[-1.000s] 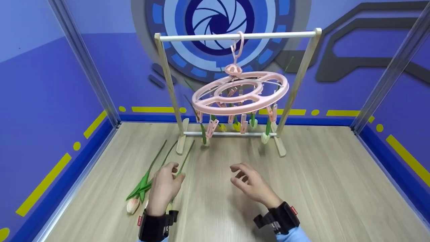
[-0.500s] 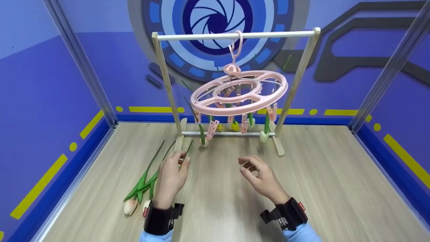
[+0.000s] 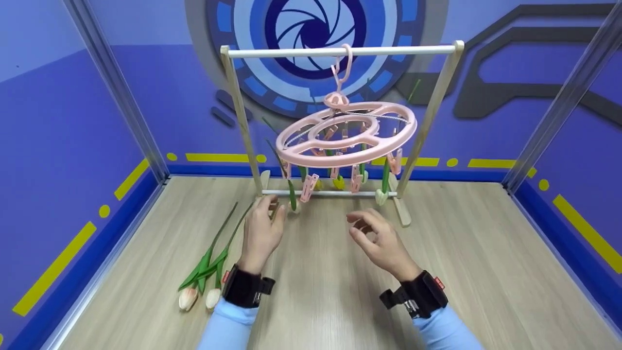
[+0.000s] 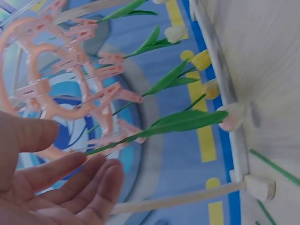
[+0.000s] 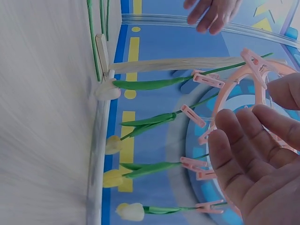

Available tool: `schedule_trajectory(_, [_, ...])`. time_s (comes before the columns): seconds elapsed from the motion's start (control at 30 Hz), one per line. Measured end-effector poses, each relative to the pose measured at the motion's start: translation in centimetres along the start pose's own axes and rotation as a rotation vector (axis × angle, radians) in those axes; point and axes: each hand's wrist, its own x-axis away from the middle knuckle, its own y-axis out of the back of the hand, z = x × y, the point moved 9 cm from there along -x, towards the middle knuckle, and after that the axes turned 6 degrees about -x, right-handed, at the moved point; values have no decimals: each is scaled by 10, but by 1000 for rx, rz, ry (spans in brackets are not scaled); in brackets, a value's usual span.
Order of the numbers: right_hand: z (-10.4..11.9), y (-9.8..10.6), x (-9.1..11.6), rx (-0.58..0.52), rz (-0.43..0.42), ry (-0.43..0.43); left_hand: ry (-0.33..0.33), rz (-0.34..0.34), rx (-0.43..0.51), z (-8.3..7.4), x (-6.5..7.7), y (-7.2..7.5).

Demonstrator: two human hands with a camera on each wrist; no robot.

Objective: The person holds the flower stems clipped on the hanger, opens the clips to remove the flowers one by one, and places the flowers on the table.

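A round pink clip hanger (image 3: 346, 158) hangs by its hook, tilted, with pink clothespins (image 3: 308, 187) around it. Several artificial tulips dangle head down from it, among them a white tulip (image 3: 381, 196) at the right and a pink-white tulip (image 4: 231, 117) nearest the left hand. The left hand (image 3: 264, 232) is in front of the rack's left foot, fingers loosely bent, holding nothing. To its right, the right hand (image 3: 383, 244) hovers over the table below the hanger, its fingers curved and apart. Between that thumb and fingers the right wrist view shows no object gripped.
A wooden rack with a white top bar (image 3: 291, 53) carries the hanger. On the table's left lie a pinkish tulip (image 3: 188, 298) and a white tulip (image 3: 213, 298), leaves crossing. Another stem is mostly hidden by the left hand. Blue printed walls (image 3: 160, 97) enclose the table.
The left hand has moved forward and right, away from the tulips on the table towards the rack. The right hand has shifted slightly right and forward. The hanger sways a little.
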Motion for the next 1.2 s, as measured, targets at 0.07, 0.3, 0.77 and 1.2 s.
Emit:
schedule_trajectory(0.07, [0,1,-2,8,-9,11,7,-26,34,2,-5,-5])
schedule_trajectory(0.3, [-3,5,-8,-1,-58,30,44,-103,102,12,-21,-21])
schedule_trajectory(0.77, [-7,-6,-25,-52,-67,8,170,-29,227,34,-58,-52])
schedule_trajectory(1.2, [-3,-18,-39,-56,-53,6,256,50,339,36,-58,-62])
